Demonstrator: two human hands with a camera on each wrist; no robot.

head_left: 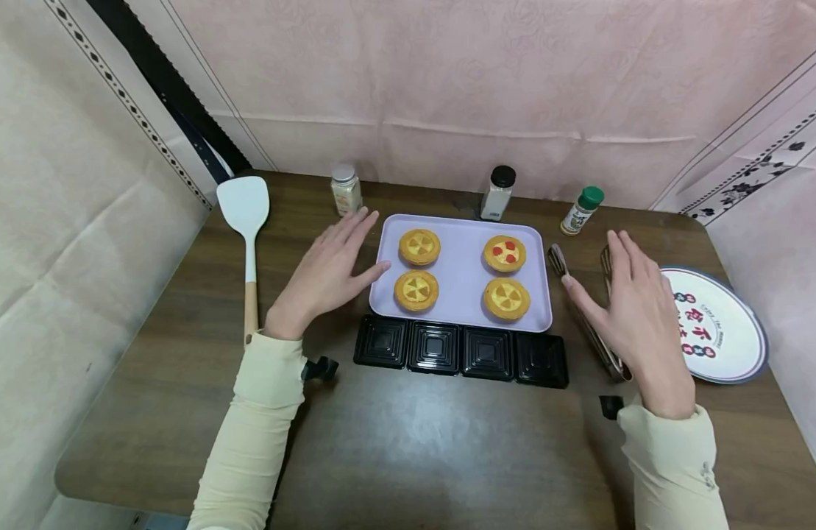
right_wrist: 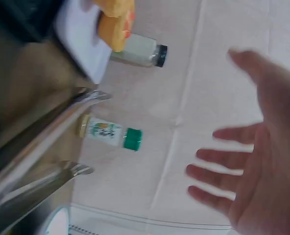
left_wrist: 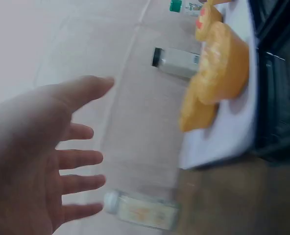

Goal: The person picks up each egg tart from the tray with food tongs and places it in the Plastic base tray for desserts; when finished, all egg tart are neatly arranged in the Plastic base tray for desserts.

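Note:
My left hand (head_left: 330, 269) hovers beside the left end of a lilac tray (head_left: 460, 294), fingers straight and holding nothing. On the tray lie several small yellow tarts (head_left: 416, 290), one of them a tart with red pieces on top (head_left: 504, 254). My right hand (head_left: 642, 316) is held over the metal tongs (head_left: 596, 335), its fingers extended and nothing in its grasp. In the left wrist view, the thumb and fingers of that hand are spread apart. The right wrist view shows the tongs' tips (right_wrist: 93, 93) well away from the fingers.
A black mould with square cups (head_left: 460, 351) sits along the tray's front. Behind stand a white-capped jar (head_left: 346, 190), a black-capped bottle (head_left: 497, 194) and a green-capped bottle (head_left: 581, 211). A white spatula (head_left: 244, 210) lies at left, a blue-rimmed plate (head_left: 739, 331) at right.

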